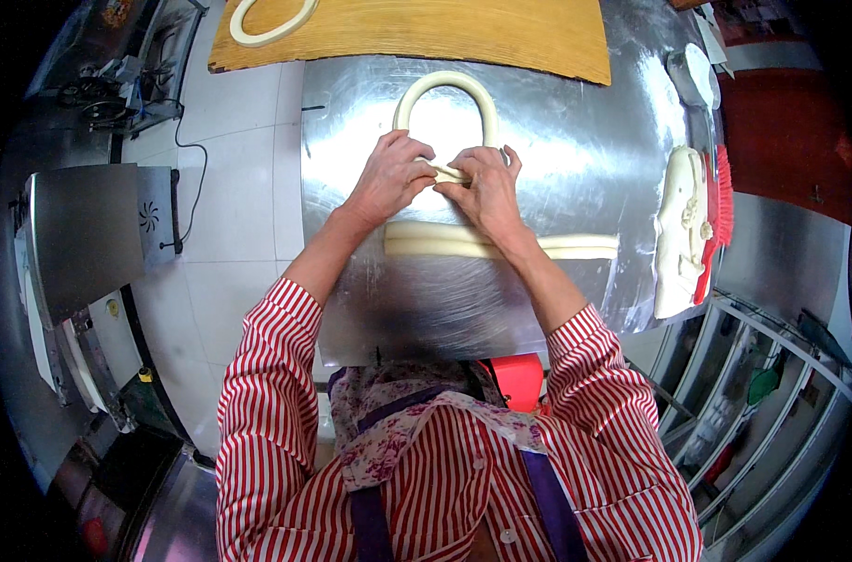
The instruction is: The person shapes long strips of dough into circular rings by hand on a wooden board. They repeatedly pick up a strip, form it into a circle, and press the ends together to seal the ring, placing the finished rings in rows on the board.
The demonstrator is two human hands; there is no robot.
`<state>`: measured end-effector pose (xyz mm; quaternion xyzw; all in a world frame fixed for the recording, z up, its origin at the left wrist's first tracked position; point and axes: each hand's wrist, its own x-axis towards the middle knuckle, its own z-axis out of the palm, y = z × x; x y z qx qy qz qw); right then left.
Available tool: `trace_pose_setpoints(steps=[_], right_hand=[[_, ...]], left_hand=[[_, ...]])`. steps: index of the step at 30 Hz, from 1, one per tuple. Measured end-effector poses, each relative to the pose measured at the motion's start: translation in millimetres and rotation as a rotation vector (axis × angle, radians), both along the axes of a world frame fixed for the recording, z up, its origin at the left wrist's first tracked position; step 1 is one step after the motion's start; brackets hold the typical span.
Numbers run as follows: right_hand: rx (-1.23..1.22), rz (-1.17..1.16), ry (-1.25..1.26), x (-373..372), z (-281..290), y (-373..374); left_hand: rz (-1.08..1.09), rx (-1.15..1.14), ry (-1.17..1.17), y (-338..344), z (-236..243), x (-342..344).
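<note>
A pale rope of dough (446, 79) lies bent into a loop on the metal table, its curve pointing away from me. Both of its ends meet at the near side, between my hands. My left hand (395, 172) pinches one end from the left with curled fingers. From the right, my right hand (483, 184) presses the other end with thumb and fingers, and the join is partly covered by the fingertips. Closer to me, straight dough ropes (426, 239) lie side by side across the table, passing under my right forearm.
A wooden board (426, 36) at the far side carries another dough ring (274, 36). Along the right edge lie a lump of dough (677, 234), a red-bristled brush (723, 201) and a scoop (696, 75). A metal rack (744, 403) stands at the lower right.
</note>
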<state>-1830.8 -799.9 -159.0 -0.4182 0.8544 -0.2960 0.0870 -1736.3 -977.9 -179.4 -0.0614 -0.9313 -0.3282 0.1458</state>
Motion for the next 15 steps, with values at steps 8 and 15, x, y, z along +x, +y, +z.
trace_pose_setpoints(steps=[8,15], right_hand=[[0.085,-0.084,-0.029,3,8,-5],[-0.200,-0.371,-0.148,-44,20,0]], left_hand=[[0.061,0.139,-0.192,9,10,-3],[-0.050,0.045,-0.207,18,11,2]])
